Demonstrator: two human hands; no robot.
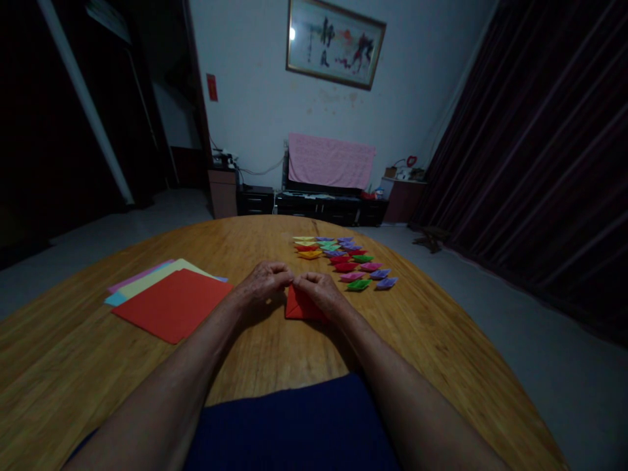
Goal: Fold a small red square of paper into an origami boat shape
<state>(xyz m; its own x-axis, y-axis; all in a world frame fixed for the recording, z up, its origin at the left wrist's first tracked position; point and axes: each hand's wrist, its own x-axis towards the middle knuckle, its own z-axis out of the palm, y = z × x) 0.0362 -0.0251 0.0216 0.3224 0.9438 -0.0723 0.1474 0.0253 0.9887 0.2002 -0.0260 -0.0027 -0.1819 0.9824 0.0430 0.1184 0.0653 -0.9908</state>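
Head view: I sit at a round wooden desk [255, 353] with a warm, streaked grain, my forearms stretched out over it. My left hand [262, 282] and my right hand [321, 291] meet at the top edge of a folded red paper [300, 306] that lies flat on the desk just in front of me — the fingertips of both hands are pinched closed on that edge, thumbs underneath as far as I can see. To my left lies a stack of coloured sheets [169, 302], a red one on top, with yellow, pink and blue edges showing beneath. Beyond my hands, to the right, small folded paper boats [346, 260] sit in rows — red, green, purple, yellow. The room is dim: a pale wall with a framed picture [335, 43], a pink cloth [331, 161] draped over a low dark cabinet, dark curtains [549, 157] on the right, grey floor around the desk.
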